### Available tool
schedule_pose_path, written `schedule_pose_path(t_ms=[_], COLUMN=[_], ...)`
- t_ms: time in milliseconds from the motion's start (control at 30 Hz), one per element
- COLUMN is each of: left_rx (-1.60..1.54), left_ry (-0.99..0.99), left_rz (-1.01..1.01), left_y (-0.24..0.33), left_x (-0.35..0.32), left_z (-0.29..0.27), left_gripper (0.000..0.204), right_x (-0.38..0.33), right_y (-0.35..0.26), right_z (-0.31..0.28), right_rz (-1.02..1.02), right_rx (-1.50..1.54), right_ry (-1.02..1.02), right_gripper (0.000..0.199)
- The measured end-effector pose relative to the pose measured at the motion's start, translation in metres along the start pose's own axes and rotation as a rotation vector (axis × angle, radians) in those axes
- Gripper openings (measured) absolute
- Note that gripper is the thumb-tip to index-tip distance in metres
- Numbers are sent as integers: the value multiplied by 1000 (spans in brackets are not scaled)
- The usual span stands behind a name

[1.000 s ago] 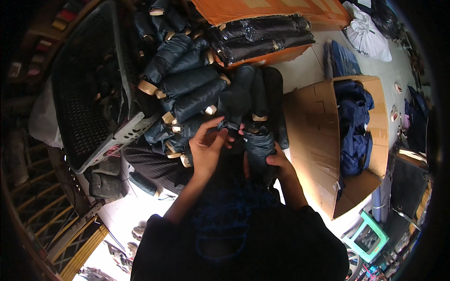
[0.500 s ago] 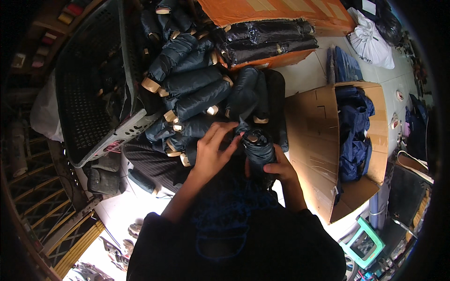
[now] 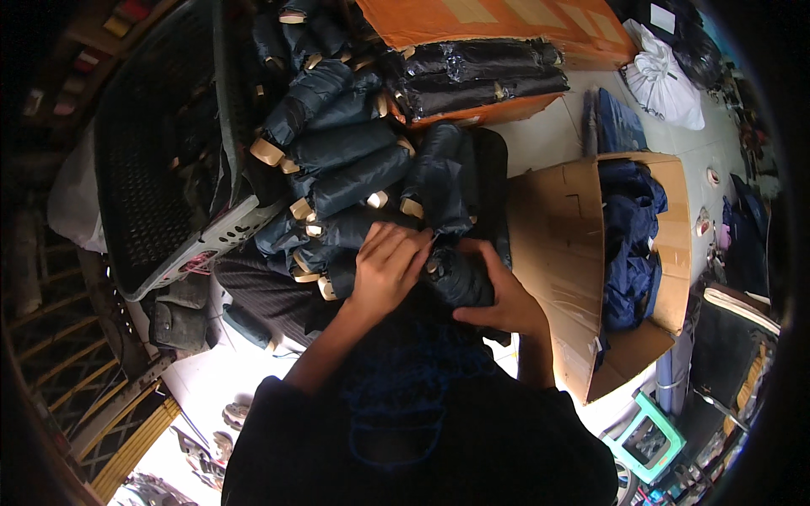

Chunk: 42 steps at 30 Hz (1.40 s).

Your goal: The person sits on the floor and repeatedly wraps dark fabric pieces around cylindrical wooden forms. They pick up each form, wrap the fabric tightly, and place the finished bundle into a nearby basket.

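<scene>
Between my hands is a folded umbrella (image 3: 462,278) in dark blue-green cloth, tilted with one end toward my left hand. My right hand (image 3: 513,297) wraps round its right side, thumb on the near side and fingers over the far side. My left hand (image 3: 384,268) is closed, its fingertips pinching at the cloth edge of the umbrella; the exact bit held is hidden. Just beyond, a heap of similar folded umbrellas (image 3: 359,181) with pale gold end pieces lies close to my left fingers.
A dark perforated plastic basket (image 3: 228,244) leans at the left. An open cardboard box (image 3: 557,270) with blue cloth items stands at the right. Beyond the heap is an orange carton (image 3: 506,21) beside dark wrapped bundles (image 3: 481,76). A green stool (image 3: 675,443) sits lower right.
The held umbrella has tipped, and its end that faced up is now turned toward my left hand. My right hand has shifted up round it; my left fingers have curled closed.
</scene>
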<state>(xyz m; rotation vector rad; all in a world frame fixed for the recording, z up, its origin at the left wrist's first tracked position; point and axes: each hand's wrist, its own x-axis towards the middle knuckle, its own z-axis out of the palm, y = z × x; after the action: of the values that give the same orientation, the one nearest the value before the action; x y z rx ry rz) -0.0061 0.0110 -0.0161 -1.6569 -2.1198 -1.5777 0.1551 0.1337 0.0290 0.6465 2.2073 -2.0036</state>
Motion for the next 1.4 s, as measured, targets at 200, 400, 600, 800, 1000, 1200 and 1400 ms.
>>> schedule_pose_path(t_ms=[200,400,600,800,1000,1200,1400], left_rx=[-53,-100,-232,-95,-60,-74,-921], left_ry=[-58,82,57,78,113,119,315], left_rz=[55,111,207,-95,5,12,-749], left_y=[4,4,19,18,8,16,12], left_x=[-3,-18,-20,6,-8,-25,-22], left_z=[-4,4,3,-12,-4,-2,0], left_gripper=[27,26,30,21,19,16,28], right_x=[-1,3,7,9,11,14,23], right_y=[1,4,-8,-19,-17,-14,-11], right_z=[-2,16,27,29,25,34,43], right_rz=[27,-41,-73,-107,-80,-76,-296], right_rx=[37,2,-263,-354,-247,-82,-637], right_ry=[71,244,426,473,459,481,500], right_gripper=[83,80,71,72,70,66,72])
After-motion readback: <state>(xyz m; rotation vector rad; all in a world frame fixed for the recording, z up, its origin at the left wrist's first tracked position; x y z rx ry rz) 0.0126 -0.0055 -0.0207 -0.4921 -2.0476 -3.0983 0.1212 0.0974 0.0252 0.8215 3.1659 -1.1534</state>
